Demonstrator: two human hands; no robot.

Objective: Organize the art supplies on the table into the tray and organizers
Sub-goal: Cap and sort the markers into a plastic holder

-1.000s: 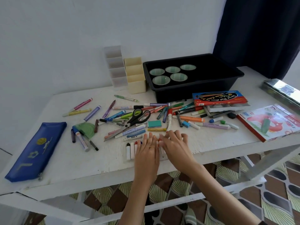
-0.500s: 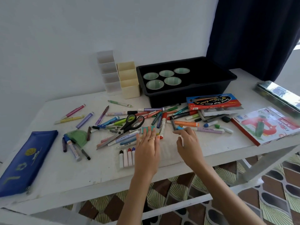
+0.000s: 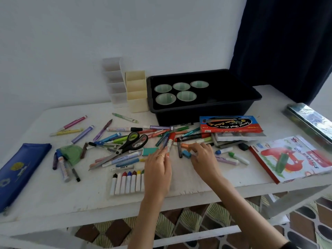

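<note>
Some markers (image 3: 125,183) under left hand (image 3: 158,168)

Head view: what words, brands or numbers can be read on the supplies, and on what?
"OIL PASTELS": on the pastel box, upside down to the camera.
"Special High Class": on the red paint box, also upside down.
Print on the markers, the blue pouch and the tin: too blurred or small to read.

Pastel box (image 3: 294,159) reads "OIL PASTELS", red box (image 3: 231,124) "Special High Class"
</note>
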